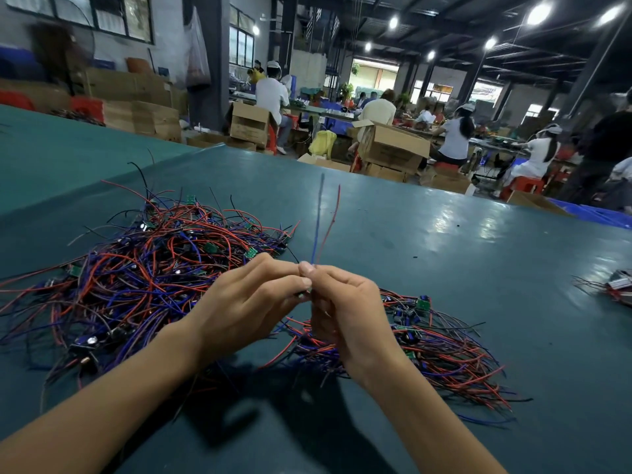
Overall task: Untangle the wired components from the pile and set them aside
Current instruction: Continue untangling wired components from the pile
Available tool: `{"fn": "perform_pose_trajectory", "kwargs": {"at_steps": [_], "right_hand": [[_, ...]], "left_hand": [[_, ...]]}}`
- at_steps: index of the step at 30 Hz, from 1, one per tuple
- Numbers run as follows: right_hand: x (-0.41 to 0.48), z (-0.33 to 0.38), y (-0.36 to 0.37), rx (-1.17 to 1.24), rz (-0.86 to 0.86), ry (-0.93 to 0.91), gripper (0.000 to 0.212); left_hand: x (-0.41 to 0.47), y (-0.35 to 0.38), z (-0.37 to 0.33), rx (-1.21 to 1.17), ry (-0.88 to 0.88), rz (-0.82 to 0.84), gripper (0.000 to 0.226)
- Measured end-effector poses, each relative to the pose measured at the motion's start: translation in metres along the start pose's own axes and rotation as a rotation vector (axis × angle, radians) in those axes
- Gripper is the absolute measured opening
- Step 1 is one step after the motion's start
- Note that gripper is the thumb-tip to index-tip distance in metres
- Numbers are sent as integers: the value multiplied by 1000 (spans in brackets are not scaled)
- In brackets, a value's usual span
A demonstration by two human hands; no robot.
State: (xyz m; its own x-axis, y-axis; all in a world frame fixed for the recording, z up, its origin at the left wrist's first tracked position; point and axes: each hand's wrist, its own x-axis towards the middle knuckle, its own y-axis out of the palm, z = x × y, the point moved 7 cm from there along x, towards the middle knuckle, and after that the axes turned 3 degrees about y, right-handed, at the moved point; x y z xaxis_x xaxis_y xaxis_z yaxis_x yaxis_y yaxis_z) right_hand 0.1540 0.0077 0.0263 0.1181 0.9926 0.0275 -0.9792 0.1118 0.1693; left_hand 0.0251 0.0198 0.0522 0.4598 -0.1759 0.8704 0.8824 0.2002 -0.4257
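Note:
A big tangled pile (pixel 143 268) of red, blue and black wires with small green circuit boards lies on the left of the green table (pixel 461 268). A smaller, more ordered heap of wired components (pixel 444 354) lies to the right, partly under my right hand. Both hands meet above the table between the two heaps. My left hand (pixel 246 302) and my right hand (pixel 345 309) pinch one wired component, whose blue and red wires (pixel 321 227) stick straight up from my fingertips. Its board is hidden between my fingers.
Another small bundle of wired parts (pixel 615 287) lies at the table's right edge. Beyond the table's far edge stand cardboard boxes (pixel 393 148), red stools and several seated workers at benches.

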Motion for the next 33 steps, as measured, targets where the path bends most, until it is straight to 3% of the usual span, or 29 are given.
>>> {"fn": "perform_pose_trajectory", "kwargs": {"at_steps": [3,6,13,19,24,26,30,33], "right_hand": [[1,2,-13,-15,-65,-10,17],[6,16,-27,-59,-166,-67,32],[12,49,-53,-113,-265,-168,20],[11,73,-68,-519,-422,-346,31],[4,79,-68,-691,-535,-506,27],[5,76,-69,-610,-509,-459,28],[12,62,-73,-173,-365,-224,31],[12,58,-76,-52,-356,-173,35]], "left_hand": [[-8,8,8,-28,-107,42,25],[-16,11,21,-5,-220,36,28],[-21,3,36,120,-286,38,20],[-19,6,37,211,-266,99,16],[-20,10,34,215,-268,122,15],[-21,8,34,225,-269,116,15],[-19,-1,33,296,-256,102,20],[-14,-1,30,361,-229,103,21]]}}
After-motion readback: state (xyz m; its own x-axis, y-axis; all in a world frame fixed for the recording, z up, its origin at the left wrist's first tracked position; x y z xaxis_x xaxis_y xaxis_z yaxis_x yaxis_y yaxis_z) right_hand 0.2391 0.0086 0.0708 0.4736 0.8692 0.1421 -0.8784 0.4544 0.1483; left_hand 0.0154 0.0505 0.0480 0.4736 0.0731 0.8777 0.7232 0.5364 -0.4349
